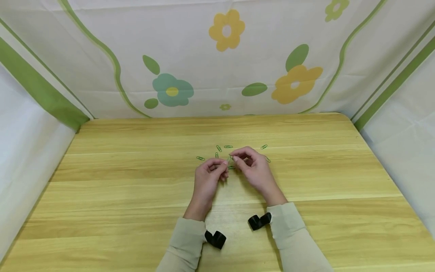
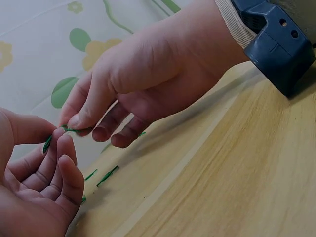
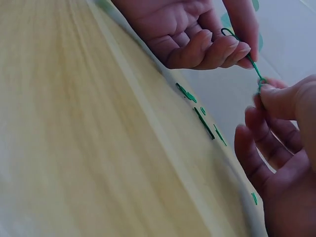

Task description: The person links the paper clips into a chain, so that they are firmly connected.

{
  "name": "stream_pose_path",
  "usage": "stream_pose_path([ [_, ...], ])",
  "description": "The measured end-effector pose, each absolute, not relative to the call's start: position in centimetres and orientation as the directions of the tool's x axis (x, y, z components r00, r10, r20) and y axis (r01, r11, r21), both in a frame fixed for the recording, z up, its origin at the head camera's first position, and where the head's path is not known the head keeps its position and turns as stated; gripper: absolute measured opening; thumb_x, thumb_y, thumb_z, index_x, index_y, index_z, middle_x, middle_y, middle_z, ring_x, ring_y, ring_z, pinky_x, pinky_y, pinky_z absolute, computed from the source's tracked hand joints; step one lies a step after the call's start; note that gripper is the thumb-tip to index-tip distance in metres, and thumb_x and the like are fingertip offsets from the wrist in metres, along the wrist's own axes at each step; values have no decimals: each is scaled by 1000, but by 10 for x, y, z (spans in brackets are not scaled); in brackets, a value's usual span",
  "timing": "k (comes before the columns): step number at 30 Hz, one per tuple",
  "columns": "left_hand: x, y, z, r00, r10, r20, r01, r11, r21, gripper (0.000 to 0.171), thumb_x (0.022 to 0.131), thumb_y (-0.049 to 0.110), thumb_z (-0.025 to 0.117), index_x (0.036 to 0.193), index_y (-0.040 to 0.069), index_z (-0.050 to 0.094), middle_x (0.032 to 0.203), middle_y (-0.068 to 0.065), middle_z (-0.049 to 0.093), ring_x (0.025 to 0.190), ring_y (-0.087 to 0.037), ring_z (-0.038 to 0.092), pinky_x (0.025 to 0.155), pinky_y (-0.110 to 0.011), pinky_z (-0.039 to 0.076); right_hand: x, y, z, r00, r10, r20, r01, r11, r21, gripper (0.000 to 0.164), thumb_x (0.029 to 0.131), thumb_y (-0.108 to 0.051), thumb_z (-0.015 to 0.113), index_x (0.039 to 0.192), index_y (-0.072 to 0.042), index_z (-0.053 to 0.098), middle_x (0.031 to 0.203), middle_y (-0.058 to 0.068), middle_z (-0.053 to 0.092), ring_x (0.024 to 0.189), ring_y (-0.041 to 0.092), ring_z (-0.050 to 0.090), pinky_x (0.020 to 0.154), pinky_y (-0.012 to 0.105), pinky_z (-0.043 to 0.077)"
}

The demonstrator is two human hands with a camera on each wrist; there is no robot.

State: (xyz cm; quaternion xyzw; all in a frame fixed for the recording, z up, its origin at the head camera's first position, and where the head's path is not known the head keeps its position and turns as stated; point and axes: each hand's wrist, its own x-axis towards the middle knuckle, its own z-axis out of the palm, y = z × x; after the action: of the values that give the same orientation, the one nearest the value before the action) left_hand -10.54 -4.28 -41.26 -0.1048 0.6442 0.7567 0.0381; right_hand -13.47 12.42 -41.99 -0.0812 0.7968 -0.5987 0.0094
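Above the table, my left hand [image 1: 209, 175] pinches a green paper clip [image 3: 251, 58] between thumb and finger. Facing it, my right hand [image 1: 256, 170] pinches another green paper clip [image 2: 70, 130], mostly covered by the fingertips. The two clips meet in the gap between the hands; whether they are hooked together I cannot tell. In the right wrist view, the left hand's clip slants down to the right thumb [image 3: 279, 101]. Loose green paper clips lie around the hands, among them one [image 1: 231, 167] beneath them and one [image 1: 268, 159] beside the right hand.
Several more paper clips lie behind the hands, such as one [image 1: 228, 146] at the back, one [image 1: 200, 158] to the left and one [image 1: 264, 146] to the right. A wooden table [image 1: 119, 196] carries them. A flowered curtain [image 1: 204, 56] hangs at its far edge.
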Motion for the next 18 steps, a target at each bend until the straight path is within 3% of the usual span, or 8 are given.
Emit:
stream_pose_path([
  [4, -105, -42, -412, -977, -66, -202, -187, -179, 966, 17, 102, 12, 74, 109, -3, 74, 89, -13, 75, 72, -14, 68, 69, -24, 56, -136, 125, -418, -991, -124, 56, -78, 184, -980, 16, 107, -13, 68, 121, -6, 71, 110, 10, 69, 94, 22, 68, 82, 27, 60],
  [8, -105, -42, -412, -982, -43, -184, -172, -193, 966, 16, 102, 11, 74, 109, -4, 74, 89, -12, 75, 73, -14, 70, 70, -25, 57, -138, 129, -417, -997, -71, 36, -36, 8, -999, 12, 103, -6, 72, 114, -1, 69, 101, 3, 70, 86, 16, 68, 79, 25, 62],
  [13, -104, -42, -411, -988, 2, -155, -152, -189, 970, 15, 102, 11, 74, 110, -2, 75, 92, -12, 78, 78, -17, 75, 77, -29, 61, -139, 133, -417, -999, -34, 11, -4, -218, -976, 8, 99, -4, 77, 101, -7, 71, 93, -2, 72, 80, 10, 67, 76, 23, 61],
  [18, -103, -43, -412, -994, 41, -98, -104, -180, 978, 20, 100, 6, 74, 119, 1, 74, 116, -15, 79, 104, -20, 77, 95, -32, 62, -139, 135, -415, -998, -62, 7, 10, -277, -961, 17, 99, 2, 74, 94, -14, 73, 90, -3, 73, 78, 10, 66, 73, 23, 59],
])
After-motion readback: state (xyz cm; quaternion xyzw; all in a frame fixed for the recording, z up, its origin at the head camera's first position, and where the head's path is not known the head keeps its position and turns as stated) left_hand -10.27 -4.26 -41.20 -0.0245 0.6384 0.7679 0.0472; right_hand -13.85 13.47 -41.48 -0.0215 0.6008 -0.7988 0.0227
